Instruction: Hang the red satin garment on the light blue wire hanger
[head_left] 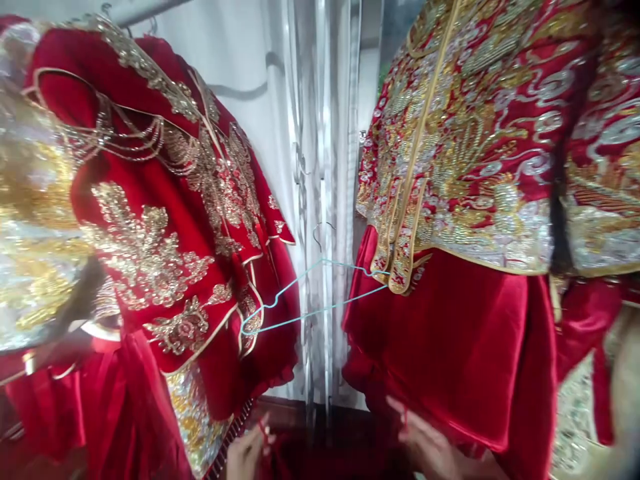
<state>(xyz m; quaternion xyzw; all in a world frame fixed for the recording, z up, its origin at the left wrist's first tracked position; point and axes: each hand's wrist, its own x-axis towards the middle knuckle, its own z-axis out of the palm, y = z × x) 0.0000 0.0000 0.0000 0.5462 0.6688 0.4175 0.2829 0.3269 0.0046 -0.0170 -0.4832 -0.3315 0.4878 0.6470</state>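
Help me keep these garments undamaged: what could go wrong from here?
The pale blue hanger overlaps the lower front of the red jacket at picture left, so a tug on either might snag the beadwork. Thin red strips show at the left hand and right hand; if those support the dark red cloth between them, one slipping could let it sag.

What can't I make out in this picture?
Head view:
Dark red cloth: shadowed, cut off by the bottom edge; shape unclear.
Left hand, right hand: blurred; exact grips unclear.
Light blue hanger: right tip hidden behind an embroidered tab.
Embroidered jacket: top cut off by the upper edge.
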